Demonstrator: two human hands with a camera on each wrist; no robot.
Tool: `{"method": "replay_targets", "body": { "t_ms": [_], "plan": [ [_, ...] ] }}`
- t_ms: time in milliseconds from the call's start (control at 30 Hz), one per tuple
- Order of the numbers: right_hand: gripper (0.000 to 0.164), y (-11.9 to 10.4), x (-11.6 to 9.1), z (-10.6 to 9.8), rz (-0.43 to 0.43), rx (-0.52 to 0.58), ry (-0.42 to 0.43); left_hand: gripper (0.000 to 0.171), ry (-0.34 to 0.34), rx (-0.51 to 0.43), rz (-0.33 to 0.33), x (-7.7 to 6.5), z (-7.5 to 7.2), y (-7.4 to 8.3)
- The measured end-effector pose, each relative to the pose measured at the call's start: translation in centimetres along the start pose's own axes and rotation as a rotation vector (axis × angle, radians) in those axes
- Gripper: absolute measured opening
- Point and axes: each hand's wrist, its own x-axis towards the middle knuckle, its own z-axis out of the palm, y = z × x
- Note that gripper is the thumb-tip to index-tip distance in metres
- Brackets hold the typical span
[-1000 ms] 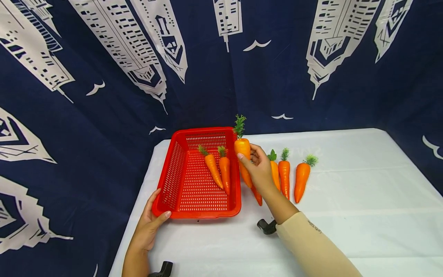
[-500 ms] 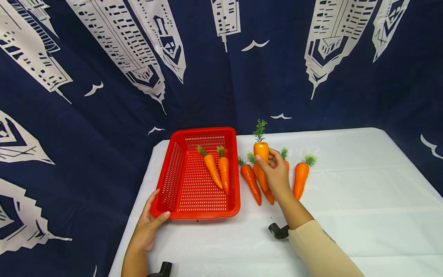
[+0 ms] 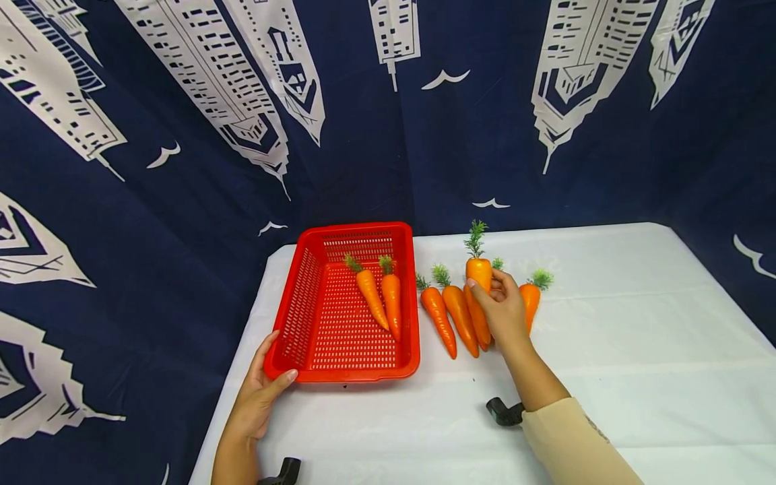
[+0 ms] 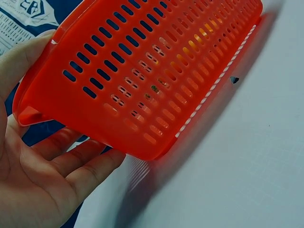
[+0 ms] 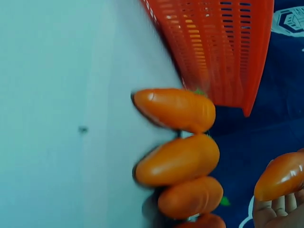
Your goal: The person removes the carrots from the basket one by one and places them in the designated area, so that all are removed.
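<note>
Red basket (image 3: 351, 375) gripped at its eight-o'clock corner by the left hand (image 3: 255, 399), two carrots (image 3: 391, 300) contained toward two o'clock, another carrot (image 3: 479, 273) pinched by the right hand (image 3: 506, 308) outside at three o'clock

Basket (image 3: 351, 375) on surface (image 3: 636, 316), two carrots (image 3: 372, 300) inside. My left grip (image 3: 256, 399) at basket's near left corner. Right of basket, row of carrots (image 3: 462, 320); held carrot (image 3: 479, 271) in my right grip (image 3: 506, 308), above row. Cloth (image 3: 485, 141) behind surface.

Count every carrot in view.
8: two carrots in the basket, one carrot in the right hand, five carrots right of the basket. More may hide behind the hand.
</note>
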Motion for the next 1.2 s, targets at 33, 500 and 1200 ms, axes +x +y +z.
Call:
{"method": "replay_targets", "body": {
  "t_ms": [33,500,1200],
  "plan": [
    [0.067,0.0,0.0,-0.3,0.013,-0.016,0.01,0.088,-0.001,0.001,-0.001,0.0,0.0,0.0],
    [0.072,0.6,0.1,-4.2,0.113,-0.149,0.084,0.088,-0.006,-0.001,-0.014,0.1,-0.2,-0.2],
    [0.069,2.5,1.2,-8.1,0.24,-0.165,0.161,0.087,-0.025,-0.018,0.024,0.0,-0.1,0.0]
  ]
}}
